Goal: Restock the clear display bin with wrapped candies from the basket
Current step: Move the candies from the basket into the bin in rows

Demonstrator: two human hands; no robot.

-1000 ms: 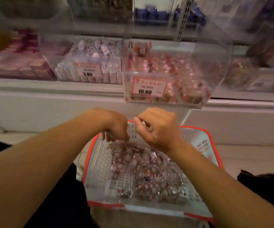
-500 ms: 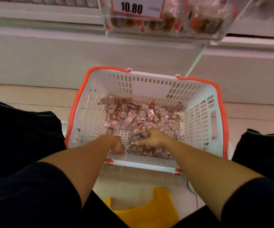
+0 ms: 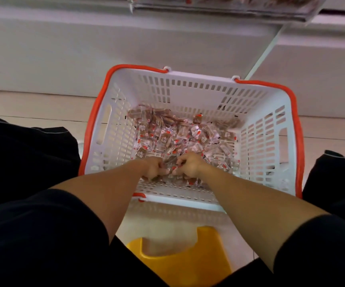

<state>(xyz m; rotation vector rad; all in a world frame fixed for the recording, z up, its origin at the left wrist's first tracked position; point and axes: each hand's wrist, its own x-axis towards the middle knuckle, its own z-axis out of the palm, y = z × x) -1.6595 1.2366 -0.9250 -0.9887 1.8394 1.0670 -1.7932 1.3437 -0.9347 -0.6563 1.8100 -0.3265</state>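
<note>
A white slotted basket point(image 3: 267, 129) with an orange rim stands on the floor below me. Several wrapped candies point(image 3: 179, 137), clear wrappers with brown and red, lie heaped on its bottom. Both hands are down in the near part of the heap. My left hand point(image 3: 154, 168) has its fingers curled into the candies and gathers some. My right hand point(image 3: 188, 165) does the same right beside it, fingers curled round candies. Only the bottom edge of the clear display bin point(image 3: 229, 9) shows at the top of the view.
The white shelf base point(image 3: 105, 48) rises behind the basket. A yellow stool point(image 3: 179, 255) sits under me between my dark-clothed legs point(image 3: 32, 162). Pale floor point(image 3: 32, 108) lies left and right of the basket.
A second ago both hands were up near the display bin. My view has dropped to the basket, and both hands have gone down into the candy heap and curled their fingers in.
</note>
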